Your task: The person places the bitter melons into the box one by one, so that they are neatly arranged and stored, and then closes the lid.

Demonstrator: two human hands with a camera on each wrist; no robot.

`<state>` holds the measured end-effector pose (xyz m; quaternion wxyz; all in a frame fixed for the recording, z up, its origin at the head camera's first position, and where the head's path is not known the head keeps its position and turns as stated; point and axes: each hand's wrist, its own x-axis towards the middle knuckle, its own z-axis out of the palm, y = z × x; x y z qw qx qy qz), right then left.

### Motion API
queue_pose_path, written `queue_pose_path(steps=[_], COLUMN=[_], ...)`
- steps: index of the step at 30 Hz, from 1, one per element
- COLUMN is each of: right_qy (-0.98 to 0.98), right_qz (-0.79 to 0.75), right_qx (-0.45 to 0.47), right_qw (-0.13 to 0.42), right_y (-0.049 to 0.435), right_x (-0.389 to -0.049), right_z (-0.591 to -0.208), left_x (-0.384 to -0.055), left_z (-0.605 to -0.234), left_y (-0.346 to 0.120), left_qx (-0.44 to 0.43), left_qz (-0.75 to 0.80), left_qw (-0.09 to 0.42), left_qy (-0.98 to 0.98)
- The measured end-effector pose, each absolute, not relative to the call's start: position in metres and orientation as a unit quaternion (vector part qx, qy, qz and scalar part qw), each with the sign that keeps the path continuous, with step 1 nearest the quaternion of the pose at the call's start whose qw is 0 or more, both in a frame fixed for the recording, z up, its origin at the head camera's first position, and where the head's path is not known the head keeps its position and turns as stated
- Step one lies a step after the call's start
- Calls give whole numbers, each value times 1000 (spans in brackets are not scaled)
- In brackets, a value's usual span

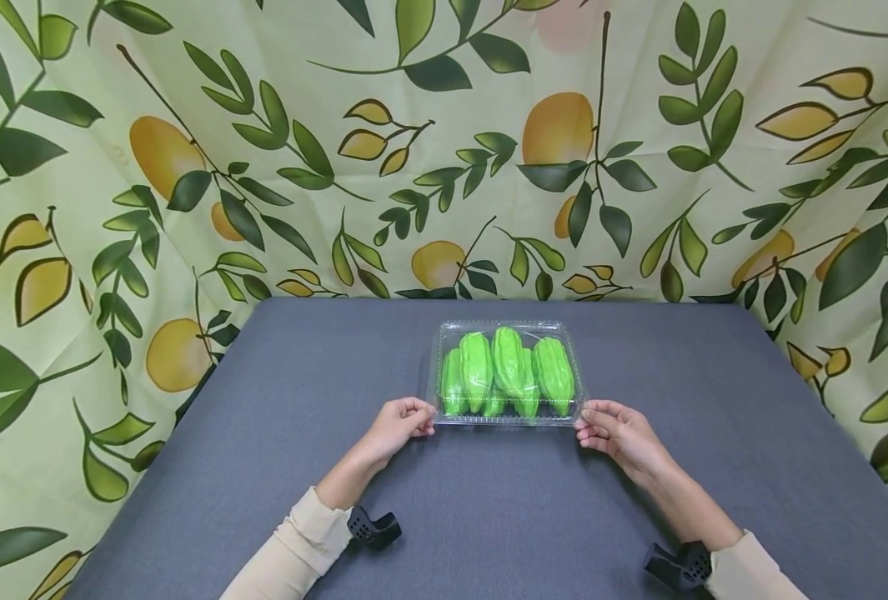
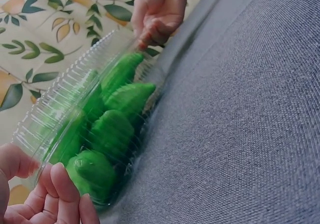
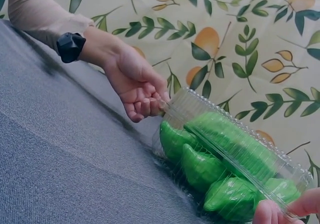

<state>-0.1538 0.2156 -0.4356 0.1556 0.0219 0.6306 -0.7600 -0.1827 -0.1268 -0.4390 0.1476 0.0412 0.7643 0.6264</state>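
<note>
A clear plastic clamshell box (image 1: 504, 420) sits on the dark cloth, its lid down over several green ridged gourd-like vegetables (image 1: 476, 371). At the box's front left corner, my left hand (image 1: 400, 427) pinches the rim between thumb and fingers. The right hand (image 1: 618, 435) pinches the rim at the front right corner in the same way. In the left wrist view, the vegetables (image 2: 112, 134) show through the clear side, their tips toward the front. The right wrist view shows the lid (image 3: 235, 129) lying along the rim, with a hand at each end.
A blue-grey cloth (image 1: 489, 508) covers the table. Behind it and at both sides hangs a leaf-and-fruit patterned curtain (image 1: 474, 192), close behind the table's far edge. Each wrist wears a black camera band (image 1: 374, 528).
</note>
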Motion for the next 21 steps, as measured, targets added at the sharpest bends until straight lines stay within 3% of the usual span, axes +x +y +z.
queue_pose_path(steps=[15,21], right_qy=[661,767], right_qz=[-733,-632], right_qx=[41,47], right_qw=[152,106], right_y=[217,228], right_x=[-157,-161], right_z=[-431,-427], left_x=[-182,-185], left_z=[-440,-435], left_y=[-127,-136], left_qx=[38,52], left_qz=[622,595], left_qw=[141,119], left_qy=[769,793])
